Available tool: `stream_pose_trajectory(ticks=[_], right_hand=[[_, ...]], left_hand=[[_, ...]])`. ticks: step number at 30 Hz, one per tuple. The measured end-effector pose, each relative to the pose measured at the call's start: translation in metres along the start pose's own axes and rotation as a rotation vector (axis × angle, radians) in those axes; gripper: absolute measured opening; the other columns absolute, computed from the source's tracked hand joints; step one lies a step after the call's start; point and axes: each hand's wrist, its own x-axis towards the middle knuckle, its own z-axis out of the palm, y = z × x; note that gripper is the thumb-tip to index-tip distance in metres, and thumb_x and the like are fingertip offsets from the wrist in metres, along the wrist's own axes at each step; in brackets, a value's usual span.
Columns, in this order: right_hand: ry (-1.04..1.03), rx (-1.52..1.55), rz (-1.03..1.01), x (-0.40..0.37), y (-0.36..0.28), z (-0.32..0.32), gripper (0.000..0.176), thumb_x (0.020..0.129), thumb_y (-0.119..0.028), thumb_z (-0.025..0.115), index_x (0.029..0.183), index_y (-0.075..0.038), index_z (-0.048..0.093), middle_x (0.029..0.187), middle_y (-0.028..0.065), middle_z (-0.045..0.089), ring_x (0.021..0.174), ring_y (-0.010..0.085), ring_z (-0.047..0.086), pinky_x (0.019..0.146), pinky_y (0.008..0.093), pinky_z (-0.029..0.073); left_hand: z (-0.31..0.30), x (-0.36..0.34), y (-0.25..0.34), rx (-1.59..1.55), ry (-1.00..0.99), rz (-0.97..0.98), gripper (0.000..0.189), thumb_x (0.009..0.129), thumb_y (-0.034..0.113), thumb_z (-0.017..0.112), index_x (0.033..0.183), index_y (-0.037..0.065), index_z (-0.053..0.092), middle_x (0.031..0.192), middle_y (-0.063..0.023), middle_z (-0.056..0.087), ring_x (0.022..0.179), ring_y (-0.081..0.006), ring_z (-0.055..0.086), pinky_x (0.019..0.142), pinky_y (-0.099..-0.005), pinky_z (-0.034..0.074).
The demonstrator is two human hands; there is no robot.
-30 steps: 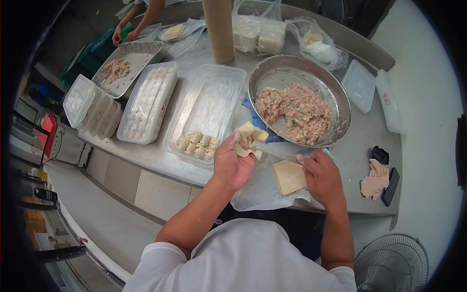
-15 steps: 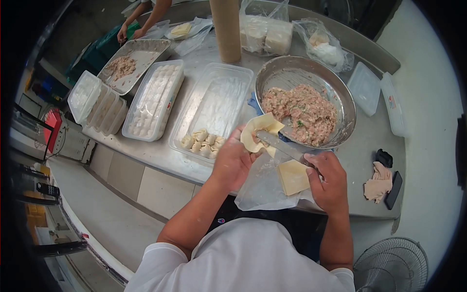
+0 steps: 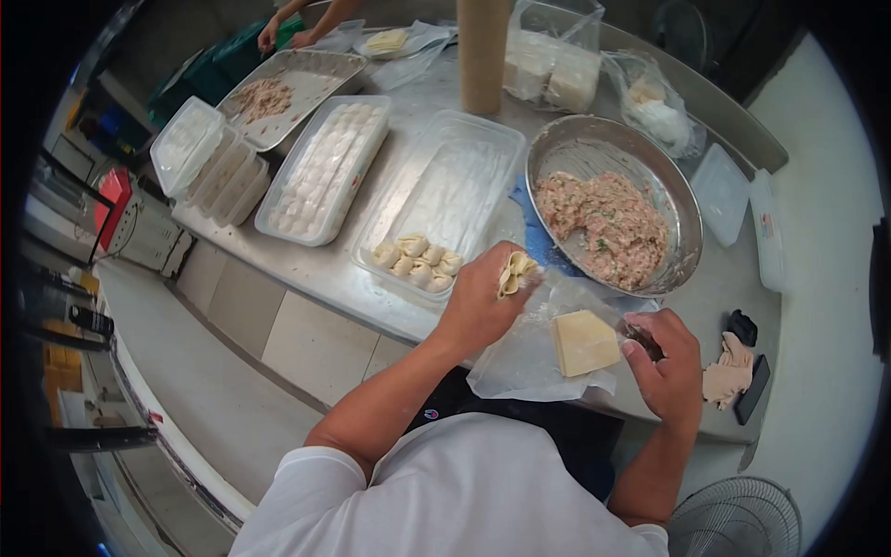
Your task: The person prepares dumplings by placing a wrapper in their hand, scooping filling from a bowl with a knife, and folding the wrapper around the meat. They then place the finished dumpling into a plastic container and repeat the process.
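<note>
My left hand (image 3: pixel 484 295) is closed around a dumpling (image 3: pixel 517 273), its yellow wrapper gathered into folds at the top. My right hand (image 3: pixel 670 364) grips the dark handle of a spatula (image 3: pixel 642 341); its blade is hard to make out now. Between the hands, a stack of square yellow wrappers (image 3: pixel 585 343) lies on a plastic sheet (image 3: pixel 509 357). Beyond them stands a round metal bowl (image 3: pixel 689 218) with minced meat filling (image 3: pixel 613 218). Left of my left hand, several folded dumplings (image 3: pixel 418 260) sit in the near end of a clear plastic tray (image 3: pixel 497 139).
A lidded box of round dumplings (image 3: pixel 329 172) and stacked containers (image 3: pixel 209 162) stand left. A brown post (image 3: pixel 483 56) rises at the back. Another person's hands (image 3: pixel 283 37) are beside a metal tray (image 3: pixel 320 74). A phone (image 3: pixel 750 390) and cloth (image 3: pixel 729 371) lie right.
The wrapper that lay spread open in my left hand is now gathered shut around its filling. My right hand has drawn the spatula away to the right. The view has shifted.
</note>
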Motion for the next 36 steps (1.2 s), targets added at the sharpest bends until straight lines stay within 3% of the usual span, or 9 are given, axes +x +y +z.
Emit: stream_pose_trajectory(ticks=[5,7,9,11,16,20,23,28,36], right_hand=[[0.003,0.417,0.233,0.002,-0.005,0.073,0.023,0.088,-0.011,0.077,0.106,0.0,0.068,0.088,0.0066,0.065,0.073,0.0128,0.06,0.067,0.0303,0.049],[0.06,0.991,0.273,0.014,-0.029,0.098,0.03,0.091,-0.014,0.076,0.113,0.0,0.063,0.09,0.0036,0.066,0.067,0.0084,0.055,0.059,0.0253,0.046],[0.074,1.158,0.341,0.016,-0.028,0.114,0.033,0.091,-0.015,0.076,0.116,0.0,0.061,0.09,0.0033,0.066,0.064,0.0063,0.053,0.055,0.023,0.043],[0.082,1.323,0.406,0.022,-0.028,0.12,0.036,0.091,-0.016,0.076,0.118,0.0,0.059,0.09,0.0031,0.065,0.061,0.0042,0.051,0.051,0.0206,0.039],[0.027,1.395,0.408,0.03,-0.028,0.125,0.034,0.091,-0.014,0.074,0.118,0.0,0.059,0.089,0.003,0.065,0.057,0.0017,0.047,0.047,0.0184,0.034],[-0.179,1.298,0.472,0.035,-0.031,0.125,0.034,0.091,-0.012,0.072,0.12,0.001,0.059,0.093,0.0053,0.067,0.059,0.0019,0.047,0.048,0.0186,0.035],[-0.225,1.147,0.496,0.035,-0.038,0.125,0.035,0.092,-0.012,0.071,0.122,0.002,0.059,0.098,0.008,0.069,0.061,0.0019,0.047,0.049,0.0185,0.036],[-0.147,1.101,0.484,0.024,-0.017,0.113,0.036,0.093,-0.011,0.07,0.124,0.001,0.06,0.103,0.0093,0.07,0.063,0.0011,0.047,0.051,0.0181,0.036],[-0.101,0.823,0.458,0.009,0.003,0.077,0.032,0.094,-0.009,0.068,0.123,0.002,0.063,0.101,0.0048,0.064,0.085,0.0086,0.055,0.08,0.0255,0.047]], left_hand=[[0.024,-0.009,-0.005,-0.541,-0.074,-0.024,0.015,0.102,0.018,0.063,0.107,0.004,0.059,0.09,-0.005,0.066,0.079,-0.0114,0.065,0.072,-0.0289,0.054],[0.031,-0.016,0.01,-1.1,-0.217,-0.266,0.025,0.105,0.024,0.058,0.117,0.003,0.059,0.102,-0.0067,0.066,0.091,-0.0122,0.063,0.08,-0.0306,0.053],[0.034,-0.017,-0.001,-0.958,-0.186,-0.191,0.032,0.106,0.026,0.056,0.127,0.002,0.058,0.115,-0.0099,0.064,0.102,-0.0168,0.062,0.088,-0.0334,0.052],[0.015,-0.008,-0.008,-0.28,0.036,0.433,0.031,0.103,0.021,0.06,0.128,0.002,0.06,0.12,-0.0126,0.062,0.106,-0.0215,0.062,0.094,-0.0355,0.05],[-0.052,-0.007,0.01,-0.049,-0.287,0.484,0.042,0.076,-0.003,0.075,0.117,0.004,0.069,0.124,-0.0146,0.065,0.117,-0.0327,0.064,0.097,-0.0407,0.053],[-0.096,0.003,-0.003,0.191,-0.462,0.489,0.045,0.063,-0.007,0.079,0.105,0.009,0.071,0.118,-0.0103,0.068,0.109,-0.0318,0.068,0.091,-0.0393,0.056],[-0.148,0.041,-0.021,0.568,-0.453,0.417,0.025,0.071,-0.001,0.074,0.095,0.005,0.068,0.1,-0.0119,0.065,0.093,-0.0326,0.065,0.083,-0.04,0.054],[-0.188,0.061,-0.029,0.713,-0.537,0.172,0.02,0.078,-0.001,0.07,0.097,0.001,0.067,0.101,-0.0148,0.066,0.098,-0.0354,0.065,0.087,-0.0411,0.052],[-0.173,0.062,-0.048,1.033,-0.619,0.336,0.04,0.077,-0.008,0.062,0.115,0.003,0.069,0.11,-0.0151,0.068,0.116,-0.0327,0.061,0.103,-0.0419,0.047]])
